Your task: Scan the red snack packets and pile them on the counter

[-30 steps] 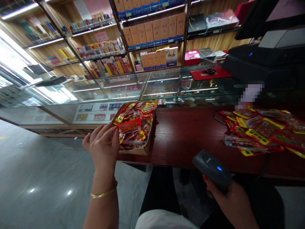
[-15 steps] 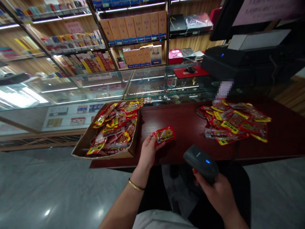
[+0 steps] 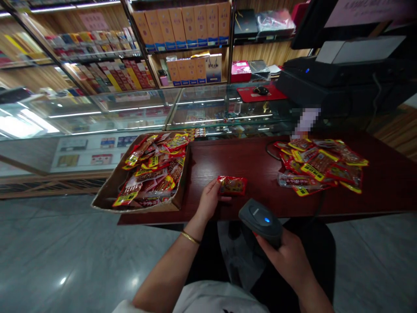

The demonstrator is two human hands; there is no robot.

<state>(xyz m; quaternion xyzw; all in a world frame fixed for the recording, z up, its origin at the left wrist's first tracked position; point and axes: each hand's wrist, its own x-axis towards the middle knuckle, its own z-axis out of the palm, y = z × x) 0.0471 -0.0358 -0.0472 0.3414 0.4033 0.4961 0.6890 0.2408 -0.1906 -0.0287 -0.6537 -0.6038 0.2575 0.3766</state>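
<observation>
Between the thumb and fingers of my left hand is one end of a small red snack packet, held over the dark red tabletop. My right hand is wrapped round the handle of a dark grey barcode scanner with a blue light on top. The scanner's head points up and left, towards the packet, with a gap between them. Left of my hands, a cardboard box holds many red and yellow snack packets. A loose pile of similar packets lies on the right of the table.
The wooden table borders a glass display counter. A monitor and black till equipment stand at the back right, near a mouse on a red mat. Shelves with tan boxes line the wall.
My left hand has moved slightly right with the packet, which now lies more level. My right hand has brought the scanner left, closer to the packet. The view has shifted a little.
</observation>
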